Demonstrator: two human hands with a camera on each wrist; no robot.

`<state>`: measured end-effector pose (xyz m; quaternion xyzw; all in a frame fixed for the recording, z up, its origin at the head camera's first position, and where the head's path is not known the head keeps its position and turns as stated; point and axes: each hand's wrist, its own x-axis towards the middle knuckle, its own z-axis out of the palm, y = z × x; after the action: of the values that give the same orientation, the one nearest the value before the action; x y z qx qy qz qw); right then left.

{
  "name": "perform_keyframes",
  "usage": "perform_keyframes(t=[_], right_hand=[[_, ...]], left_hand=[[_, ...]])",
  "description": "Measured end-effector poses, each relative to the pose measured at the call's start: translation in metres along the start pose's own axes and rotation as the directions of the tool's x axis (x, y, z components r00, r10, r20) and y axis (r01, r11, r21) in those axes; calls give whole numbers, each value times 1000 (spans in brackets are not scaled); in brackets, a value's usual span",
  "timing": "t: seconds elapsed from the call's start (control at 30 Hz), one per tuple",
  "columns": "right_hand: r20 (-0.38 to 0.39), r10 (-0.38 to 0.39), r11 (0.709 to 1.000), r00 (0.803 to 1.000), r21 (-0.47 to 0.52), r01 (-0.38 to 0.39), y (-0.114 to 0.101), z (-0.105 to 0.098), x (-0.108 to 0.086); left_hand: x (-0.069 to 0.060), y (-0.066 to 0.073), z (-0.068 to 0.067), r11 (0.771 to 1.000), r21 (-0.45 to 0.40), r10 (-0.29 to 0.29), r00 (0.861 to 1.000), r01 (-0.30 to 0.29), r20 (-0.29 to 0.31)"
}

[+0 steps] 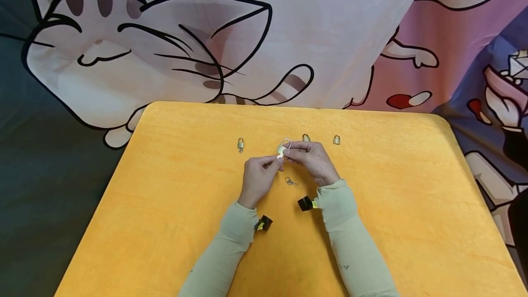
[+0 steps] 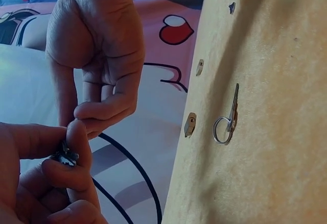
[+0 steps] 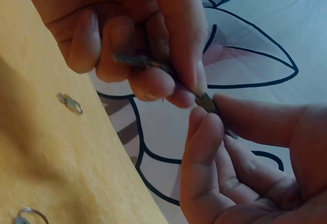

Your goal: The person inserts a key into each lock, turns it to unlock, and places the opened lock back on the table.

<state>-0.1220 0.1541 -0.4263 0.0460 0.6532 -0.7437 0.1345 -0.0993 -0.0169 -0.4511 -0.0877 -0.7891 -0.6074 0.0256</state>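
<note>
A small brass padlock point(image 1: 281, 150) is held up over the table between both hands, its shackle pointing upward. My right hand point(image 1: 313, 162) pinches the lock body point(image 3: 206, 103) between thumb and forefinger. From the other side, my left hand point(image 1: 257, 178) pinches a small key point(image 1: 280, 156) at the lock's lower end. Another key point(image 3: 133, 59) hangs among the left fingers in the right wrist view. How deep the pinched key sits is hidden by the fingertips. Below the hands, a ring with a key point(image 1: 290, 181) lies on the table.
Three more padlocks are on the yellow table point(image 1: 185, 187) toward its far edge: one at left point(image 1: 241, 144), one just behind the right hand point(image 1: 306, 137), one farther right point(image 1: 336, 140). A cartoon-printed cloth point(image 1: 338, 35) hangs behind the table.
</note>
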Motion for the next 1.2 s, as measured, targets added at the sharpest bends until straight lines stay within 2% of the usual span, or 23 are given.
perform_keyframes(t=[0.5, 0.93, 1.2], right_hand=[[13, 6, 1000, 1000, -4, -6, -1, 1, -2], [19, 8, 999, 1000, -32, -8, 0, 0, 0], [51, 0, 1000, 999, 1, 0, 3, -3, 1]], left_hand=[[0, 1, 0, 999, 9, -31, 999, 31, 13], [-1, 0, 3, 999, -8, -33, 999, 33, -5], [-1, 0, 4, 998, 5, -70, 997, 70, 33]])
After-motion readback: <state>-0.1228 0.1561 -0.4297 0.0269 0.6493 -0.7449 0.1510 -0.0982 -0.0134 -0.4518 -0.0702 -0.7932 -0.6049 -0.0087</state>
